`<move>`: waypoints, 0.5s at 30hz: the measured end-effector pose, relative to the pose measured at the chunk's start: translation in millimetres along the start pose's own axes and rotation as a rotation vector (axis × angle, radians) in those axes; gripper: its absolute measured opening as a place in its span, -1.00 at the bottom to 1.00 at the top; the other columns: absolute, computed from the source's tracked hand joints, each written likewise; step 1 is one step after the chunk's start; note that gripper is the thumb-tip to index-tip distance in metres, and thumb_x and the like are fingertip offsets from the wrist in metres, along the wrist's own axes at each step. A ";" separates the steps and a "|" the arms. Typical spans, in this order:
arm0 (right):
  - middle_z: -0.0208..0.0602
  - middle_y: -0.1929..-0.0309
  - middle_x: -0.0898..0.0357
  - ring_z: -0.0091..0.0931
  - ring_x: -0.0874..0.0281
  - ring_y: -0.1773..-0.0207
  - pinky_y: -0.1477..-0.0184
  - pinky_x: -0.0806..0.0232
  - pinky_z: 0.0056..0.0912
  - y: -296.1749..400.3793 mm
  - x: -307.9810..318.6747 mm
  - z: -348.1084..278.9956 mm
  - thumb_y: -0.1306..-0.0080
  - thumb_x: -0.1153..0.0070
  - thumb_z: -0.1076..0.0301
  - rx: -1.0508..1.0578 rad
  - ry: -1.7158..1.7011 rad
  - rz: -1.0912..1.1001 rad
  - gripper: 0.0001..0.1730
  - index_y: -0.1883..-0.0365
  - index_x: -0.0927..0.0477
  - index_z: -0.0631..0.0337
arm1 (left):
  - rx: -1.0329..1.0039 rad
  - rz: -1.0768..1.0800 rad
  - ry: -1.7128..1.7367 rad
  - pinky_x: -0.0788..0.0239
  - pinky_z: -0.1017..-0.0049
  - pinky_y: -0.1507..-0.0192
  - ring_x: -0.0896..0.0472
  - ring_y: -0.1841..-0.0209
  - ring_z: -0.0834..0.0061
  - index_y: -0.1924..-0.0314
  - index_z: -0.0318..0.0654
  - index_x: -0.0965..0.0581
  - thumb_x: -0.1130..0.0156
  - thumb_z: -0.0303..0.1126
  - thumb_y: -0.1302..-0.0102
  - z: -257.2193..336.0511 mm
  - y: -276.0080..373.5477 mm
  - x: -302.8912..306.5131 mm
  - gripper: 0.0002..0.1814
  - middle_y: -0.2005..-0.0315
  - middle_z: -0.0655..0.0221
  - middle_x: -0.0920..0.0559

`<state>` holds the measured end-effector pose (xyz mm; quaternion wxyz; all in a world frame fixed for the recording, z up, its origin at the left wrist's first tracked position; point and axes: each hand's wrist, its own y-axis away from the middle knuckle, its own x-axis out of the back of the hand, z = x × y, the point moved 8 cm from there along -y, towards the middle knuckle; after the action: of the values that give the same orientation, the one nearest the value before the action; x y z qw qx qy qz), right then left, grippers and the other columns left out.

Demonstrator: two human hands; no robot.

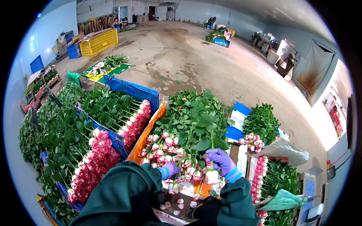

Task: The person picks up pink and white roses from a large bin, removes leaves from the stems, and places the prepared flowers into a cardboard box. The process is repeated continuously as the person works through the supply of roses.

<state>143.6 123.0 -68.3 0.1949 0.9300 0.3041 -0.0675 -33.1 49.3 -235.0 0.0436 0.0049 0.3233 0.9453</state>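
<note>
My right hand (222,162), in a purple glove, grips the stem of a white rose with pink edges (212,177) just above its bloom. The bloom hangs downward and the leafy stem points away from me. My left hand (171,170), gloved too, is closed around a stem whose pale bloom (173,188) shows below it; the fingers are partly hidden. Both hands are over a heap of pink-and-white roses (159,152), with their green foliage (195,118) spread behind them. Loose petals (176,212) lie below the hands.
An orange board (150,130) and a blue panel (133,87) edge stacked roses at left. More rose stacks (93,163) stand at far left and at right (258,175). A yellow crate (99,42) is farther back. Two people (211,22) (115,23) are in the distance.
</note>
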 end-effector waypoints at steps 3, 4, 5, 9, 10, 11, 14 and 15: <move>-0.41 0.53 -0.53 -0.68 -0.30 0.68 0.66 -0.17 -0.64 -4.7 26.1 49.7 -0.20 -0.16 0.26 -0.114 0.304 0.148 -0.77 0.32 -0.45 0.21 | -0.154 0.080 0.005 -0.43 0.44 0.44 -0.59 0.51 0.46 0.25 -0.36 -0.47 -0.16 -0.29 -0.22 17.9 -1.8 -4.6 -0.75 0.46 0.27 -0.62; -0.41 0.53 -0.52 -0.67 -0.31 0.67 0.63 -0.20 -0.62 -1.7 22.9 56.9 -0.20 -0.16 0.24 -0.071 0.383 0.206 -0.75 0.31 -0.45 0.22 | -0.207 0.166 -0.192 -0.42 0.45 0.44 -0.59 0.49 0.47 0.26 -0.36 -0.47 -0.16 -0.28 -0.22 23.9 0.0 6.2 -0.74 0.47 0.27 -0.62; -0.41 0.53 -0.51 -0.66 -0.32 0.66 0.61 -0.22 -0.60 1.8 17.7 63.6 -0.21 -0.16 0.23 -0.027 0.463 0.264 -0.73 0.29 -0.44 0.23 | -0.256 0.254 -0.389 -0.42 0.46 0.43 -0.59 0.48 0.48 0.26 -0.36 -0.47 -0.16 -0.27 -0.22 29.6 1.9 16.7 -0.74 0.47 0.27 -0.61; -0.37 0.52 -0.52 -0.63 -0.36 0.68 0.64 -0.22 -0.62 23.2 -7.6 99.5 -0.22 -0.14 0.28 0.012 0.314 0.292 -0.73 0.24 -0.40 0.24 | -0.225 0.368 -0.604 -0.39 0.47 0.41 -0.58 0.44 0.52 0.27 -0.34 -0.46 -0.15 -0.24 -0.22 67.0 37.4 29.4 -0.73 0.49 0.29 -0.60; -0.36 0.53 -0.53 -0.63 -0.36 0.69 0.64 -0.22 -0.62 21.8 -7.6 103.3 -0.22 -0.12 0.30 -0.014 0.239 0.272 -0.76 0.26 -0.41 0.23 | -0.224 0.290 -0.314 -0.38 0.44 0.37 -0.55 0.46 0.52 0.27 -0.33 -0.47 -0.13 -0.23 -0.24 56.7 25.6 28.6 -0.73 0.50 0.31 -0.59; -0.36 0.54 -0.53 -0.62 -0.37 0.69 0.65 -0.22 -0.62 19.3 -6.7 104.6 -0.23 -0.11 0.33 -0.039 0.162 0.252 -0.79 0.27 -0.41 0.23 | -0.253 0.272 -0.314 -0.38 0.45 0.37 -0.54 0.47 0.52 0.27 -0.32 -0.47 -0.13 -0.22 -0.24 59.7 25.5 26.4 -0.73 0.50 0.31 -0.59; -0.37 0.58 -0.51 -0.65 -0.34 0.70 0.66 -0.18 -0.63 10.7 45.6 41.3 -0.24 -0.08 0.36 0.225 0.138 0.496 -0.86 0.37 -0.44 0.24 | -0.348 0.146 -0.267 -0.35 0.51 0.35 -0.52 0.48 0.57 0.26 -0.30 -0.47 -0.13 -0.19 -0.26 85.1 41.5 -8.2 -0.72 0.51 0.35 -0.59; -0.39 0.57 -0.47 -0.66 -0.27 0.70 0.66 -0.13 -0.63 13.4 66.3 24.5 -0.23 -0.09 0.40 0.250 0.157 0.560 -0.86 0.34 -0.42 0.26 | -0.450 0.235 -0.538 -0.35 0.53 0.35 -0.51 0.46 0.60 0.23 -0.30 -0.47 -0.11 -0.20 -0.28 99.8 51.5 -21.1 -0.72 0.48 0.36 -0.58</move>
<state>204.8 139.0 -102.5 0.0663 0.9967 0.0395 0.0240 -12.5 67.8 -124.2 0.0181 0.2806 0.0816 0.9562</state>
